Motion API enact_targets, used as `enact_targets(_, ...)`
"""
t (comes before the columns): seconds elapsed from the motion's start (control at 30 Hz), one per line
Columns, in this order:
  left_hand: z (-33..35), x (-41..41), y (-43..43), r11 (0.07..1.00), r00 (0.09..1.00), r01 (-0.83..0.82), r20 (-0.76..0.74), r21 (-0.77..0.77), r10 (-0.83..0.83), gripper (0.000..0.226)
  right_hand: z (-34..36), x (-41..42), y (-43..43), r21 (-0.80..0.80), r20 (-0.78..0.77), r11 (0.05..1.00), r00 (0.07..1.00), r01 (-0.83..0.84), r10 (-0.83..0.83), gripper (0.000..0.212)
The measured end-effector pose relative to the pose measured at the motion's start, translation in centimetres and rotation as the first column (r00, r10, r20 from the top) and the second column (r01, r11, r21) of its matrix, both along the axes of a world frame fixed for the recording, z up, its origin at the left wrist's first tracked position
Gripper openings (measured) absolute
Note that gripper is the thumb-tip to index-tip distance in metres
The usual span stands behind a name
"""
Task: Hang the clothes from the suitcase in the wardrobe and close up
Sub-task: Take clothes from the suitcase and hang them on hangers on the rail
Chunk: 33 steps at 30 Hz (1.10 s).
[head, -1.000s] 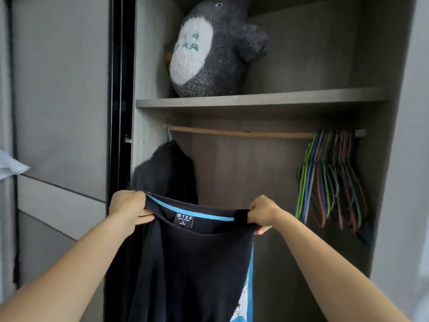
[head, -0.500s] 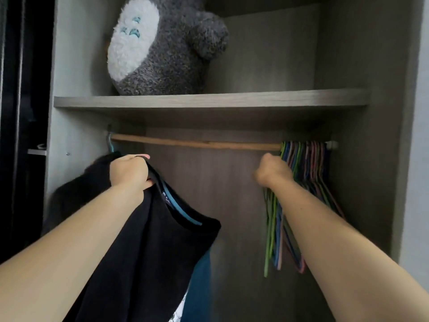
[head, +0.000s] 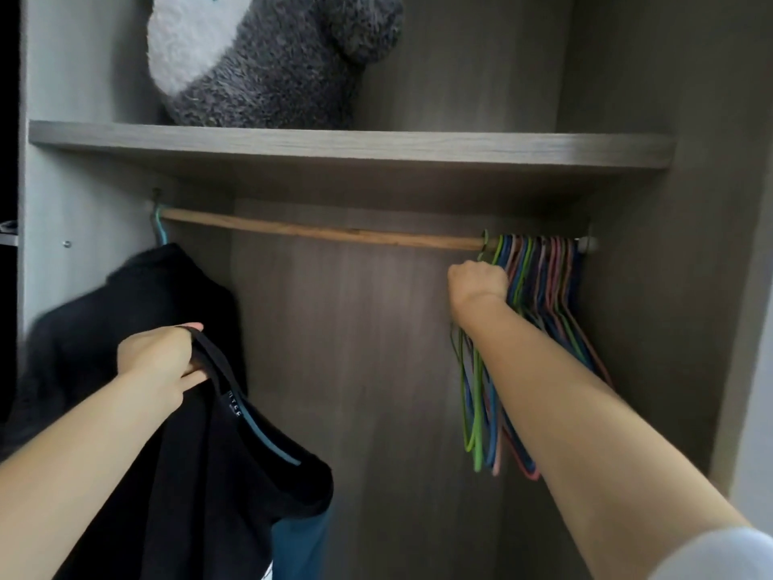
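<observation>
My left hand (head: 161,360) grips the collar of a black T-shirt (head: 217,487) with a blue neck band; the shirt hangs down at the lower left. My right hand (head: 477,282) is closed around the leftmost of several coloured wire hangers (head: 539,286) bunched at the right end of the wooden rail (head: 318,232). A dark garment (head: 125,299) hangs on a teal hanger at the rail's left end, behind my left hand. The suitcase is out of view.
A grey and white plush toy (head: 267,56) sits on the shelf (head: 351,146) above the rail. The wardrobe's back panel (head: 355,370) shows between the hung garment and the hangers. The right side wall (head: 652,328) stands close to the hangers.
My right hand let go of the shirt's collar, reached up to the bunch of hangers and closed on one. My left hand alone now holds the shirt, lower than half a second ago.
</observation>
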<state>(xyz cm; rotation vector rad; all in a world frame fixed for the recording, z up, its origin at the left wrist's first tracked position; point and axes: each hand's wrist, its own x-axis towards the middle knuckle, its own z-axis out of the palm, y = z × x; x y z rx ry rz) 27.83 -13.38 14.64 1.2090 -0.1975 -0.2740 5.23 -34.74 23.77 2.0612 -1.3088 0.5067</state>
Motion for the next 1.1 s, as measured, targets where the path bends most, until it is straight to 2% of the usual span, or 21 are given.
enact_targets(0.1, -0.4, -0.5, 0.5, 0.999, 1.000, 0.003, 0.025, 0.032, -0.004, 0.030, 0.2, 0.5, 0.3, 0.110, 0.203, 0.992, 0.978, -0.066, 0.042, 0.033)
enact_targets(0.23, -1.1, -1.2, 1.2, 0.997, 0.996, 0.010, 0.086, 0.074, -0.016, 0.031, 0.0, 1.4, 0.8, 0.306, 0.522, 0.924, 0.852, -0.229, 0.038, 0.034)
enact_targets(0.3, -1.2, -1.3, 1.9, 0.996, 0.995, 0.016, 0.099, 0.089, -0.025, 0.030, -0.4, 2.2, 1.1, 0.391, 0.549, 0.868, 0.835, -0.306, 0.047, 0.030)
enact_targets(0.4, -1.5, -1.1, 2.7, 0.994, 0.995, 0.021, 0.098, 0.106, -0.032, 0.029, -1.0, 3.4, 1.8, 0.487, 0.538, 0.790, 0.841, -0.373, 0.065, 0.007)
enact_targets(0.5, -1.8, -0.5, 3.8, 0.993, 0.994, 0.011, 0.108, 0.116, -0.024, 0.030, -1.4, 4.8, 2.2, 0.462, 0.681, 0.719, 0.727, -0.519, 0.088, 0.032)
enact_targets(0.6, -2.2, -0.1, 5.0, 0.992, 0.994, -0.006, 0.105, 0.128, -0.007, 0.030, -1.4, 5.8, 2.8, 0.402, 0.802, 0.661, 0.592, -0.633, 0.079, 0.038)
enact_targets(0.73, -2.7, 0.6, 6.5, 0.988, 0.995, -0.042, 0.093, 0.148, 0.029, 0.032, -2.0, 7.0, 3.0, 0.366, 0.840, 0.634, 0.536, -0.682, 0.091, 0.034)
enact_targets(0.87, -3.3, 1.3, 8.1, 0.984, 0.995, -0.062, 0.092, 0.169, 0.047, 0.034, -1.8, 7.9, 3.5, 0.257, 0.895, 0.709, 0.438, -0.657, 0.081, 0.016)
enact_targets(0.93, -3.4, 1.8, 9.0, 0.982, 0.994, -0.077, 0.090, 0.172, 0.062, 0.034, -1.6, 8.4, 3.8, 0.214, 0.910, 0.728, 0.404, -0.652, 0.094, 0.026)
enact_targets(1.1, -4.0, 2.3, 10.5, 0.977, 0.992, -0.120, 0.065, 0.174, 0.110, 0.033, -3.3, 10.3, 4.6, 0.192, 0.906, 0.684, 0.396, -0.703, 0.153, 0.027)
